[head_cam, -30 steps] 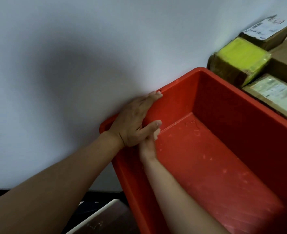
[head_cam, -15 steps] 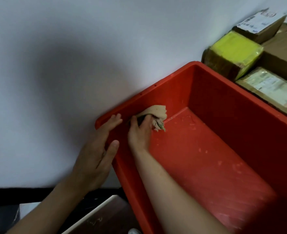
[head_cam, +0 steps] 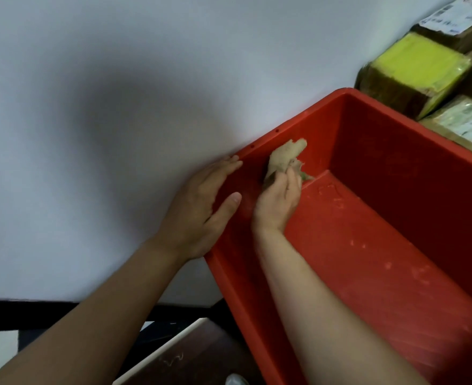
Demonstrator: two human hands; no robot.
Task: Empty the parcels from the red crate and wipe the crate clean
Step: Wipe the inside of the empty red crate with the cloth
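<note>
Emptying part looks done as far as I can see; the red crate [head_cam: 409, 173] has no parcels in it, and the parcels sit stacked outside it along its far side, the yellow-topped parcel [head_cam: 415, 62] up against the white wall [head_cam: 118, 107] and a labelled parcel [head_cam: 471, 120] just in front of it. So we're into the wiping half, and I'd guess not far into it; the crate floor [head_cam: 368, 245] shows plenty of pale specks and smears, and the long side walls look dull too, though it's too blurry to say whether that's dirt or scuffing.

Grip-wise: the right hand [head_cam: 277, 201] is down inside the crate with its fingers curled tight round a bunched beige cloth [head_cam: 284, 155]; the cloth sticks out above the fingers and is pressed to the inside of the short end wall, near where that wall meets the floor. The left hand [head_cam: 198, 212] isn't gripping anything; its fingers lie straight and flat along the outside of that same end wall up by the rim, with the thumb hooked over to the inner face, so it reads as bracing the crate while the other hand scrubs.

Left to do, by my reckoning: the rest of that end wall, the floor and both long walls.
</note>
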